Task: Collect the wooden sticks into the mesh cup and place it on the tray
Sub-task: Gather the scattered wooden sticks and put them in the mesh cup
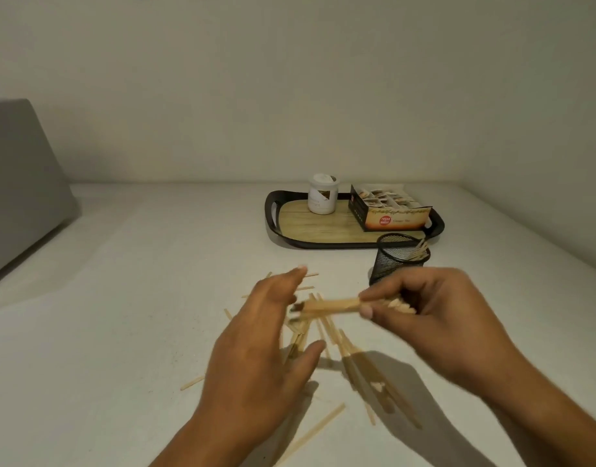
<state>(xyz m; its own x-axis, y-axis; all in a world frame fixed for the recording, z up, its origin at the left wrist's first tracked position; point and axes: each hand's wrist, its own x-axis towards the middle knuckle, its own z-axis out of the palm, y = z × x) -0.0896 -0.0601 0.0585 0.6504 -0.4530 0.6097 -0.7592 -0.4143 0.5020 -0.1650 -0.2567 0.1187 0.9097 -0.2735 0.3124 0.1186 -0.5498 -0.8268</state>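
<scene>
Reaching in from the lower right of the frame, the right hand (434,318) pinches a bundle of wooden sticks (330,305) between thumb and fingers, holding it level above the tabletop (138,298) near the centre of the picture. The left hand (262,352) comes in from the bottom centre with its fingers spread and thumb apart, holding nothing, its fingertips close to the free end of the bundle; motion blur hides whether they touch it.

Just above the right hand, a black mesh cup (399,257) stands on the tabletop, leaning a little, with a few sticks poking out against its right rim. Directly behind it, in the upper right part of the tabletop, sits a dark-rimmed tray (323,227) with a wood-look floor. On the tray stand a white jar (321,193) at the back and an open box of sachets (389,207) to its right.

Loose sticks (323,423) lie scattered on the tabletop under and around both hands, in the lower centre of the frame. They are thin, flat and pale, crossing one another at many angles.
</scene>
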